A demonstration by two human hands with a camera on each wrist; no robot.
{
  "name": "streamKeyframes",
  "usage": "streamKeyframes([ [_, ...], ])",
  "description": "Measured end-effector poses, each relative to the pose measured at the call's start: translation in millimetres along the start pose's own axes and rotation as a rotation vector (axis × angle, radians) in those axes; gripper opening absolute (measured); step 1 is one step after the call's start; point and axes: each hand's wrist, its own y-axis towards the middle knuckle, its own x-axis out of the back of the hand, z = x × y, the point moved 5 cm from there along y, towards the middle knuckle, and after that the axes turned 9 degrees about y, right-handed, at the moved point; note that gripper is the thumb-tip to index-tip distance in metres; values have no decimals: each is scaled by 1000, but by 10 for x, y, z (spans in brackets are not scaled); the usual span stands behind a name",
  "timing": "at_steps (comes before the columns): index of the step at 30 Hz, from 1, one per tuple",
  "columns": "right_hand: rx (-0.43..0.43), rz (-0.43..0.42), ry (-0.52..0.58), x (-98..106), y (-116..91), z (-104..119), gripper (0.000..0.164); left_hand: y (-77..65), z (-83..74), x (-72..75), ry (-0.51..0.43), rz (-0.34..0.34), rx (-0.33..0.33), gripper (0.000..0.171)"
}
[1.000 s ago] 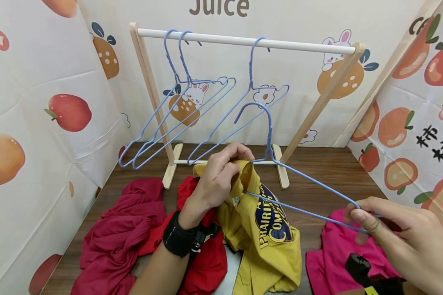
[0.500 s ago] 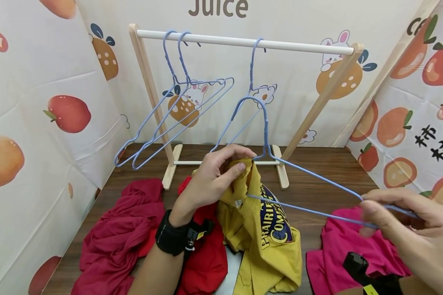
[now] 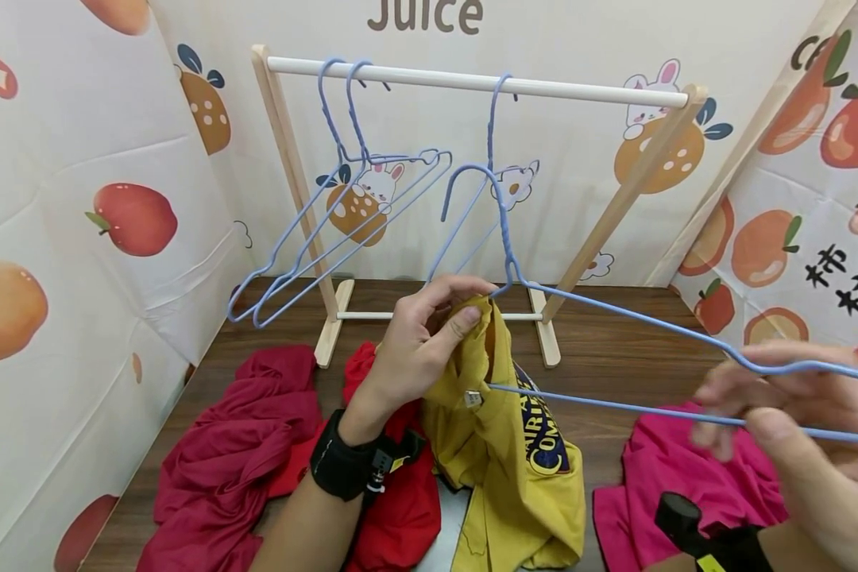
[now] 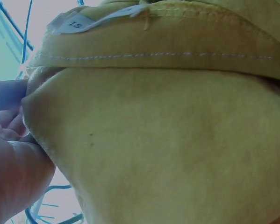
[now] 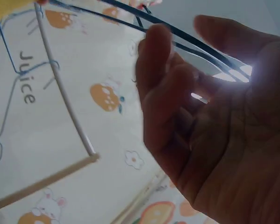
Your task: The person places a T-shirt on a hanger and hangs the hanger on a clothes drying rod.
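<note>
My left hand (image 3: pixel 418 342) pinches the neckline of a yellow T-shirt (image 3: pixel 536 516) between thumb and fingers. A blue wire hanger (image 3: pixel 504 226) has its left end inside that neckline, with its hook raised. In the left wrist view the shirt (image 4: pixel 154 130) with its white label (image 4: pixel 76 24) fills most of the frame, the left hand (image 4: pixel 13 172) at its edge. My right hand (image 3: pixel 822 453) is around the hanger's bare right side, blurred. In the right wrist view the hanger (image 5: pixel 177 31) crosses between thumb and relaxed fingers of the right hand (image 5: pixel 224 126), the thumb well apart from them.
Behind stands a wooden rack with a white rail (image 3: pixel 422 75); several blue hangers (image 3: pixel 303 262) hang from it. A maroon garment (image 3: pixel 236 461) and a red garment (image 3: pixel 407 508) lie on the left, a pink garment (image 3: pixel 658 469) on the right. Printed cloth walls surround the table (image 3: pixel 636 334).
The hanger's hook has risen and moved left, and its right side now reaches further right. My right hand has moved right and loosened. The left hand still holds the neckline.
</note>
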Motion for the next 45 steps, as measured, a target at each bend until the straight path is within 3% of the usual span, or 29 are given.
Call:
streamKeyframes([
  [3,-148,85,-448,-189,68,-70,38,-11,-24,-38,-11,-12,-11,25],
  [6,-214,220,-707,-450,205,-167,44,-23,-39,-68,-13,-19,-20,25],
  [10,-323,343,-726,-689,338,-357,51,-24,-69,-101,-25,-18,-33,25],
  [15,-423,403,-790,-834,397,-598,48,-18,-96,-130,-21,-17,-56,25],
  [23,-578,444,-915,-885,408,-809,42,-26,-117,-133,-14,-7,-60,25],
  [29,-638,488,-981,-877,389,-905,31,-24,-122,-129,-2,5,-74,24],
  [34,-659,482,-1021,-833,398,-960,20,-15,-127,-94,25,-25,-85,24],
  [38,-676,464,-1048,-762,411,-966,21,-18,-119,-54,32,-53,-84,25],
  [45,-741,355,-1141,-516,384,-898,21,-21,-107,21,61,-130,-89,24],
])
